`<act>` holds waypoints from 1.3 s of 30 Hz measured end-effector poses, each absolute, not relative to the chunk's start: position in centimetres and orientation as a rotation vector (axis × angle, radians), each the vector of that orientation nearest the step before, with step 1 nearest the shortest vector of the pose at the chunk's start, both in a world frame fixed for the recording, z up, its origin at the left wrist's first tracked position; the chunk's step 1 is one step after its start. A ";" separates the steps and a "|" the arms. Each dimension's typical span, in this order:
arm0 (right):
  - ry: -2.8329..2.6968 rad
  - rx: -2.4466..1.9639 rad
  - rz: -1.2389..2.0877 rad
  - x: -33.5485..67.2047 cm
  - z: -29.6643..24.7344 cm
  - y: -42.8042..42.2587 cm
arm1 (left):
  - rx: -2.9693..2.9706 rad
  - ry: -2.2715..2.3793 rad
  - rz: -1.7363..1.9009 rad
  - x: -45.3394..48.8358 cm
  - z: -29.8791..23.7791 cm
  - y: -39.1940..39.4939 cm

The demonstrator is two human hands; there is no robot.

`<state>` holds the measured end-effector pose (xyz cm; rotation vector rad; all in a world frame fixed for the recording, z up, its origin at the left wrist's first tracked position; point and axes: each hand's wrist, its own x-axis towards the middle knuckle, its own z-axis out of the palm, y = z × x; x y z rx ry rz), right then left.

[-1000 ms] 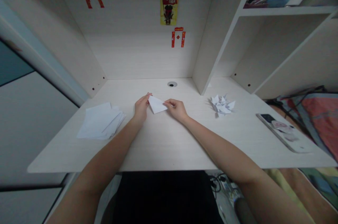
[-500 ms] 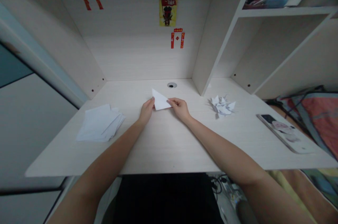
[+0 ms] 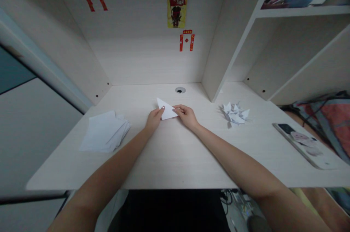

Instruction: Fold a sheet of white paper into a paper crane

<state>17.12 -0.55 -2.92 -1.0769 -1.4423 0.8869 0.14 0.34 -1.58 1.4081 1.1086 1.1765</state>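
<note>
A white sheet of paper folded into a triangle [image 3: 167, 111] is held between my two hands, over the middle of the desk. My left hand [image 3: 154, 118] is closed on its left side, the thumb pressed flat on the paper's face. On the right corner, my right hand [image 3: 186, 114] pinches the paper between thumb and fingers. The fingers behind the paper are partly hidden. A loose stack of white paper sheets [image 3: 102, 131] lies to the left of my hands. To the right sits a small pile of folded white paper pieces [image 3: 235, 113] with pointed tips.
A phone [image 3: 303, 144] in a case with pictures on it lies near the desk's right edge. A round cable hole [image 3: 180, 90] is set at the back of the desk [image 3: 175, 162]. An upright shelf panel [image 3: 225, 42] stands behind the folded pile.
My left thumb has moved right, onto the face of the folded paper. The paper is slightly lower in view. The whole view has shifted a little as the head moved.
</note>
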 end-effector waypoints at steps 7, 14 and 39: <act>-1.442 -1.124 0.912 17.2 -2.5 -0.7 | 1.542 1.251 1.037 -0.2 -1.5 0.5; -1.461 -1.148 0.922 17.2 -1.8 -1.4 | 1.617 1.313 0.923 -0.5 -0.5 -0.6; -1.652 -1.092 0.743 16.9 -0.3 -3.0 | 1.259 1.229 0.840 -1.2 0.4 -2.0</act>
